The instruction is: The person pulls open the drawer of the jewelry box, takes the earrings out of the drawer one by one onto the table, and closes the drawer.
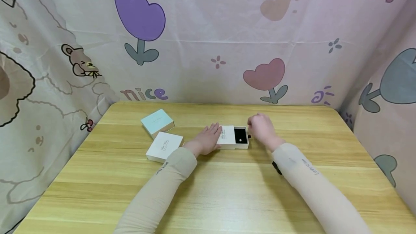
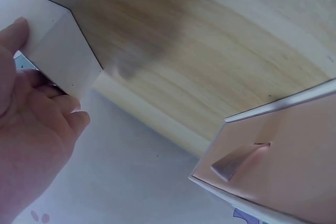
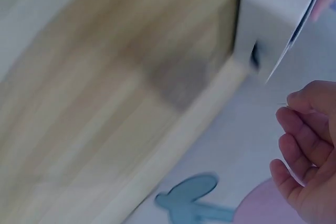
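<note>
A white drawer-style gift box [image 1: 226, 135] lies on the table with its drawer pulled partway out to the right. Inside the drawer sits a black insert [image 1: 241, 133] bearing one small pearl-like stud [image 1: 240, 140]. My left hand [image 1: 205, 141] grips the sleeve's left end; in the left wrist view its thumb presses one side of the box [image 2: 73, 51]. Just right of the drawer's dark pull tab [image 1: 249, 136], my right hand [image 1: 262, 129] is raised, apart from the box. Its thumb and index finger pinch a tiny earring, of which only a thin pin [image 3: 282, 103] shows.
Left of my left hand lie a second white box [image 1: 164, 146] and, behind it, a light blue box [image 1: 157, 122]. A ribbon tab [image 2: 236, 162] sticks out of one box's end in the left wrist view. A patterned cloth [image 1: 201, 39] hangs behind the table.
</note>
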`<state>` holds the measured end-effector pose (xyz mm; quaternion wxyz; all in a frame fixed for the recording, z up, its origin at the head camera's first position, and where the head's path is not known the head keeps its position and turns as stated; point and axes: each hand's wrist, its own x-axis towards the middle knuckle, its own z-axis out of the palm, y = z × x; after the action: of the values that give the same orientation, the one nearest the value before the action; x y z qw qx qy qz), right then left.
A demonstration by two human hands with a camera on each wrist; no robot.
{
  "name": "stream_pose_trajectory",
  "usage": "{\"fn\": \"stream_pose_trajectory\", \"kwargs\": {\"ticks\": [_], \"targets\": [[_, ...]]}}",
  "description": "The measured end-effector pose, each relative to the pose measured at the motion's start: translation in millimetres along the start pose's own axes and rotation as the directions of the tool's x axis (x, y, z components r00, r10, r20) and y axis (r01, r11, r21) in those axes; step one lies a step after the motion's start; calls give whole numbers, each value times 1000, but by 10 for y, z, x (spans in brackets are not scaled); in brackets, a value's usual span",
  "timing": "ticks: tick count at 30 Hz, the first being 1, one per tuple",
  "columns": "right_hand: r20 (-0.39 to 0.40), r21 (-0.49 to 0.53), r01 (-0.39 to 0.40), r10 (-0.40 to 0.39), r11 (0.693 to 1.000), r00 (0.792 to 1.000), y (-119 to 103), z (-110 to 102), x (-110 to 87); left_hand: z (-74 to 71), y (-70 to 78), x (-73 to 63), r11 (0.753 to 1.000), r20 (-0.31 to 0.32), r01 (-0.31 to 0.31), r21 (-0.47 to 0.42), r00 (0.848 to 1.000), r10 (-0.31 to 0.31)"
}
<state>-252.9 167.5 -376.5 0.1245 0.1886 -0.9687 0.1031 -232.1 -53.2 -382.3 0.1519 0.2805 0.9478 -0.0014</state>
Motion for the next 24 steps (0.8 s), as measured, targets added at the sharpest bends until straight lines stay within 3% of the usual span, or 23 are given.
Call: {"fn": "stream_pose_trajectory", "kwargs": {"ticks": [7, 12, 19, 24], "targets": [[41, -66, -85, 88, 994, 995, 456, -28, -39, 3, -9, 6, 1000, -3, -3, 3, 1000, 3], [131, -88, -169, 180, 982, 975, 674, -10, -119, 17, -13, 9, 1000, -6, 0, 6, 1000, 0], [254, -88, -256, 270, 963, 929, 837, 56, -215, 31, -12, 15, 1000, -3, -6, -1, 1000, 6], [267, -82, -265, 277, 961, 923, 862, 67, -197, 30, -25, 15, 1000, -10, -7, -4, 1000, 7]]}}
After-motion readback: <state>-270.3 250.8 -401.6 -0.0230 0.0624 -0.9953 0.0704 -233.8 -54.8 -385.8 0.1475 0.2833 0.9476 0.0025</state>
